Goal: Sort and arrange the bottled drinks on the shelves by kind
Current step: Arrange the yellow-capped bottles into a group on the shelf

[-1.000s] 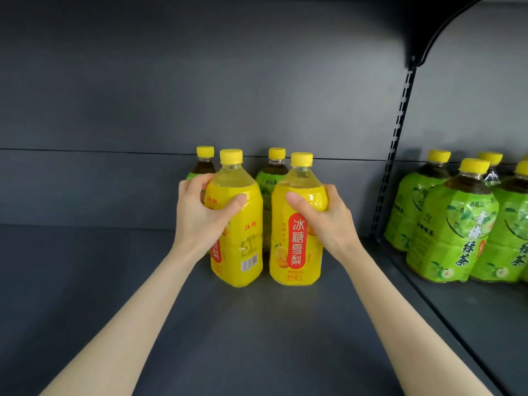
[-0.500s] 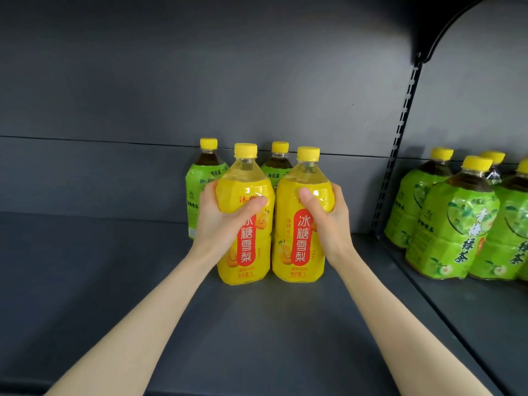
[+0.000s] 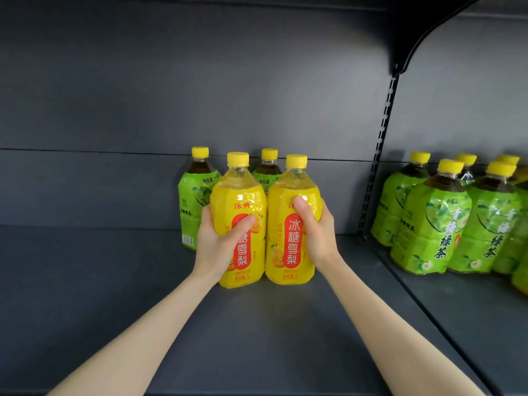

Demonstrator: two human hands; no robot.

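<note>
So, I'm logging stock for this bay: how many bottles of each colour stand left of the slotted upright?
Yellow bottles: 2, one in the left hand, one in the right hand.
Green bottles: 2, behind them.
Total: 4.

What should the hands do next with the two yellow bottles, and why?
Probably let go: the left hand and right hand grip two yellow bottles that appear to stand upright, side by side, labels forward. Two green bottles behind them look misplaced.
</note>
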